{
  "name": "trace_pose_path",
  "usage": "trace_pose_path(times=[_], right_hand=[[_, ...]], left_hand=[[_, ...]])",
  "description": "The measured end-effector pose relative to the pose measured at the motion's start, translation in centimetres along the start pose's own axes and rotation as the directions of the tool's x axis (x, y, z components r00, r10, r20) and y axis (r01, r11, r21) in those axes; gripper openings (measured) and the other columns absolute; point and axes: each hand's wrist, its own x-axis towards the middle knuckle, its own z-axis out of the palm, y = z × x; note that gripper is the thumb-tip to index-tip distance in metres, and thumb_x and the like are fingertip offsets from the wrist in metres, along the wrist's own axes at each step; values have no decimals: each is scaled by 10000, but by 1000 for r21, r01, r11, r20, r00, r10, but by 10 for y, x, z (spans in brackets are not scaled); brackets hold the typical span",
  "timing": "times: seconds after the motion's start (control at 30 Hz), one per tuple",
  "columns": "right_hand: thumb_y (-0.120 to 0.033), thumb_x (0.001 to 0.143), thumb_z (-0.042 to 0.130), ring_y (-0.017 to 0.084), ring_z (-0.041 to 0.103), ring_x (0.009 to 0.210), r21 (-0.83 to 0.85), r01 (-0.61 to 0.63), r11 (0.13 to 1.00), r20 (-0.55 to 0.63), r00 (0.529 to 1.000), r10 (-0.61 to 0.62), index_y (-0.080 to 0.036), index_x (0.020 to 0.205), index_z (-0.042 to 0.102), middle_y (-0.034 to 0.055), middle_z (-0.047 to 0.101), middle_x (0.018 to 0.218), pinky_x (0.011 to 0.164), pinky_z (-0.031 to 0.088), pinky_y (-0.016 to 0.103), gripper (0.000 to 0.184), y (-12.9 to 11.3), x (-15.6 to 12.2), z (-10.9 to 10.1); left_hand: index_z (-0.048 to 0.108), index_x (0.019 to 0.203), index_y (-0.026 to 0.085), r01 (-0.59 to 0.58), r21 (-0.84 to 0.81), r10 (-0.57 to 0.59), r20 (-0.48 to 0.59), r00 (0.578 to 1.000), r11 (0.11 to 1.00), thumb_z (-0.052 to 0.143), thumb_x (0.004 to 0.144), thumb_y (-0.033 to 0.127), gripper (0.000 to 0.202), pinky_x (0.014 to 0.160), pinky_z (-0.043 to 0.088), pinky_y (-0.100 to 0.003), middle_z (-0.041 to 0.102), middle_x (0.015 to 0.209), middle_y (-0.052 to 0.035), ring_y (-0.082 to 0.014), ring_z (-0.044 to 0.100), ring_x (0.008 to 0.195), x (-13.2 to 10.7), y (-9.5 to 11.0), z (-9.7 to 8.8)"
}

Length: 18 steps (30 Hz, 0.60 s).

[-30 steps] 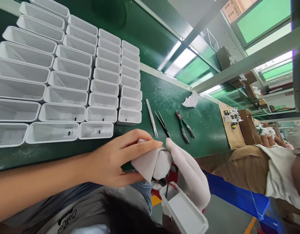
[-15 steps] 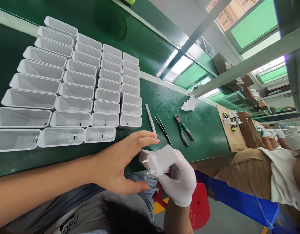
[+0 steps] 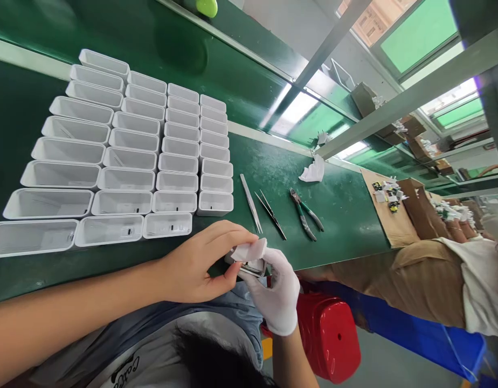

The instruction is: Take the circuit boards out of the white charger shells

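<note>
My bare left hand (image 3: 200, 267) reaches in from the left, its fingers closed on a small white adapter piece (image 3: 249, 252) at the near edge of the green table (image 3: 338, 210). My right hand (image 3: 278, 293), in a white glove, comes up from below and grips the same piece from underneath, where a metal-edged part (image 3: 253, 268) shows. Both hands meet just off the table edge, over my lap. Several rows of empty white plastic housings (image 3: 128, 161) stand open side up to the left of the hands.
Tweezers (image 3: 251, 203), a second dark pair (image 3: 271, 214) and green-handled pliers (image 3: 305, 214) lie just beyond the hands. A crumpled white cloth (image 3: 312, 170) is farther back. A red stool (image 3: 327, 334) is below. Another person (image 3: 455, 280) sits at the right by a cardboard sheet (image 3: 388, 215).
My left hand opened half a second ago and has closed again on the white piece. The gloved hand has risen closer to the table edge, and the white housing near it is out of view.
</note>
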Motion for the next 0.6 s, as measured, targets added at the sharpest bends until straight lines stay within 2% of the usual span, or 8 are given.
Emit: trace_pose_path(times=[0.17, 0.27, 0.33, 0.4, 0.47, 0.53, 0.6], right_hand=[[-238, 914, 748, 209, 673, 902, -17, -12, 1000, 36, 999, 12, -230, 1217, 613, 55, 700, 1045, 818, 601, 361, 332, 1, 1, 0], [-201, 914, 722, 217, 685, 924, -9, -8, 1000, 31, 999, 8, -239, 1240, 608, 68, 701, 1092, 804, 613, 361, 347, 1, 1, 0], [-197, 921, 706, 222, 688, 958, 3, 1, 1000, 31, 1000, -1, -246, 1247, 602, 74, 696, 1124, 808, 615, 360, 346, 2, -1, 0], [-208, 926, 698, 224, 688, 978, 8, 15, 1000, 17, 1000, -15, -244, 1271, 583, 78, 691, 1136, 815, 617, 364, 365, 4, -3, 0], [-222, 928, 693, 228, 690, 982, 3, 26, 1000, -8, 1000, -26, -234, 1304, 554, 88, 683, 1145, 817, 622, 377, 401, 7, -6, 1], [-227, 926, 693, 234, 692, 982, -10, 33, 999, -24, 999, -33, -230, 1323, 535, 96, 678, 1151, 815, 628, 392, 427, 10, -8, 2], [-226, 919, 700, 240, 693, 984, -19, 44, 999, -33, 998, -45, -233, 1318, 536, 98, 678, 1149, 813, 628, 400, 432, 12, -10, 3]], left_hand=[[540, 1317, 111, -150, 83, 148, 31, 989, 985, 487, 838, -40, 505, 1020, 526, -373, 654, 1194, -140, -218, 578, 1157, -2, -1, 2], [559, 1279, 139, -195, 157, 182, 92, 979, 968, 462, 839, -51, 488, 1103, 470, -436, 680, 1234, -118, -261, 515, 1285, -4, -2, 0], [572, 1232, 158, -204, 155, 188, 111, 976, 967, 469, 834, -38, 455, 1106, 450, -450, 698, 1213, -101, -275, 502, 1309, -3, -2, -2], [577, 1153, 164, -206, 104, 194, 112, 975, 973, 533, 858, 42, 322, 1062, 459, -445, 709, 1139, -106, -273, 563, 1232, -1, -1, -1], [562, 1042, 177, -208, 48, 202, 108, 973, 977, 630, 903, 212, 159, 997, 474, -430, 706, 1027, -101, -257, 627, 1098, 3, 0, 1], [527, 948, 192, -210, 16, 208, 96, 973, 977, 665, 934, 366, 222, 952, 482, -412, 688, 926, -76, -240, 645, 1010, 5, -1, 6], [513, 931, 191, -210, 17, 209, 66, 976, 977, 628, 970, 375, 220, 940, 491, -406, 673, 920, -74, -234, 643, 1000, 4, -2, 11]])
